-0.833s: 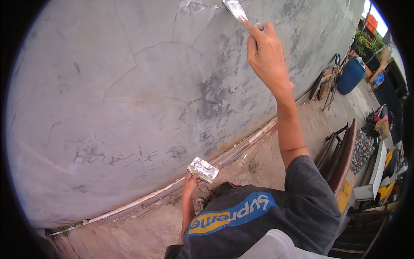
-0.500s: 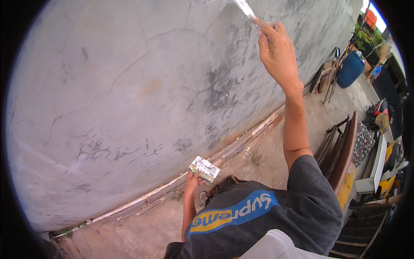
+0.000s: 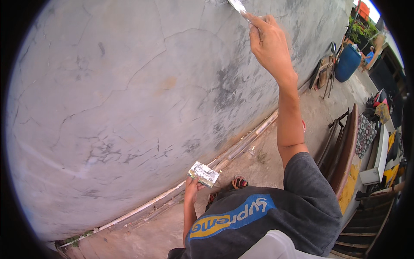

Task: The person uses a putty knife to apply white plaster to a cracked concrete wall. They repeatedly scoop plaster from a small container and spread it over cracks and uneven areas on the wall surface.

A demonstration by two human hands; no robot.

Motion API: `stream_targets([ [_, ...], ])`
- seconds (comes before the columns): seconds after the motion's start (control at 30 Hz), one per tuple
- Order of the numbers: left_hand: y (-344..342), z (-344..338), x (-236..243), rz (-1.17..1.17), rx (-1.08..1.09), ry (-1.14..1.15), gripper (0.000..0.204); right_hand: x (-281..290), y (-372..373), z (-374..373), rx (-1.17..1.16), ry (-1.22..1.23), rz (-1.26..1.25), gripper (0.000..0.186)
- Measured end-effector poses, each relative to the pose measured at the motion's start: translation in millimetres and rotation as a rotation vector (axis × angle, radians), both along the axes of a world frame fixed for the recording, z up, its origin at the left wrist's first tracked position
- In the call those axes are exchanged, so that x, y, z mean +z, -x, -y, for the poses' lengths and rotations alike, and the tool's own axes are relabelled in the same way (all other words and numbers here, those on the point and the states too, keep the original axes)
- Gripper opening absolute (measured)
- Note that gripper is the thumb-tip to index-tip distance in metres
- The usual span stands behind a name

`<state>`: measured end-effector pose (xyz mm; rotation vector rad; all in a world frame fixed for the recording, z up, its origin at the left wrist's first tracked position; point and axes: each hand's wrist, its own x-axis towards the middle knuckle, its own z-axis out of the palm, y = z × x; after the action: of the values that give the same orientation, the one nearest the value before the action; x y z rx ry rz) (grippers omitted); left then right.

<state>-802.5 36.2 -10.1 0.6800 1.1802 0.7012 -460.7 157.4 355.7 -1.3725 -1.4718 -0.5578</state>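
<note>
Raised high at the top of the view, my right hand (image 3: pixel 272 49) is closed round the handle of a putty knife (image 3: pixel 237 6). White filler coats its blade, which lies at or very near the grey wall (image 3: pixel 120 99); the blade's far end is cut off by the picture's edge. Cracks and dark flaking patches run across the wall. Lower down, close to my body, my left hand (image 3: pixel 192 188) grips a small rectangular board (image 3: pixel 203 173) smeared with white filler. Its fingers are partly hidden under the board.
A pipe (image 3: pixel 172 190) runs along the wall's foot. On my right stand a brown wooden bench (image 3: pixel 345 151) and a patterned cushion (image 3: pixel 365 137). Farther off are a blue barrel (image 3: pixel 347 63), leaning boards (image 3: pixel 323 72) and a person in blue (image 3: pixel 369 56).
My right hand with the putty knife has shifted slightly left and up in the view. The left hand still holds the board. My sandalled foot now shows more clearly.
</note>
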Motion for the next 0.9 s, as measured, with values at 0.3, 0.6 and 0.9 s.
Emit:
stream_targets([
  [0.3,2,-6,14,0.021,0.011,-0.037,0.034,-86,8,72,0.413,0.631,-0.086,0.034],
  [0.6,-46,-43,128,0.015,-0.054,-0.338,0.054,-174,-28,140,1.084,1.158,-1.143,0.035],
  [0.9,-134,-80,161,-0.409,-0.402,-0.128,0.050,-163,-109,89,1.060,1.460,-0.338,0.024],
])
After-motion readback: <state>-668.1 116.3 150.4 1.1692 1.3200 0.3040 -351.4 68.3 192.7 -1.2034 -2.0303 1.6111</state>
